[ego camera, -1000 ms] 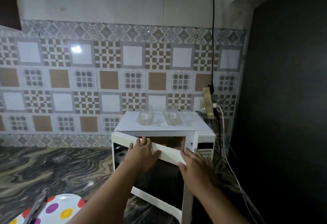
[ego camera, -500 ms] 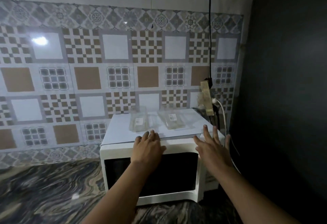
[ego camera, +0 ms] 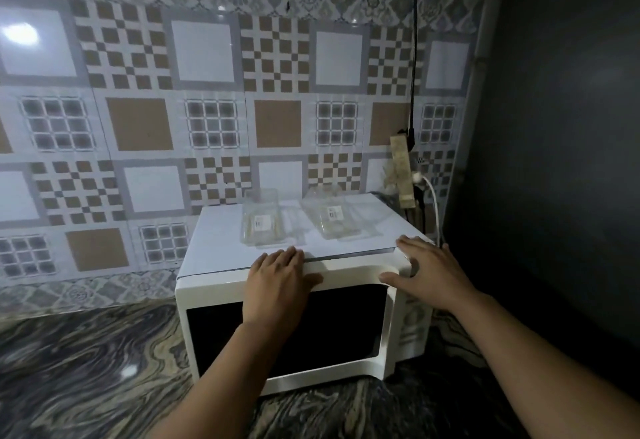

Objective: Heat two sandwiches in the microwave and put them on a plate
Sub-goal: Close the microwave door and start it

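The microwave (ego camera: 291, 321) door has swung closed under both flat, spread hands, left hand (ego camera: 277, 282) and right hand (ego camera: 429, 272); just beyond their fingertips sit two light, slippery, crushable sandwich packs (ego camera: 263, 220), best gripped by their sides.

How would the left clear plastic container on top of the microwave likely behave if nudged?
The left clear container looks thin-walled and seemingly empty, so probably light and flexible. It sits on the microwave's smooth white top, so it would likely slide rather than tip, being low and flat-based.
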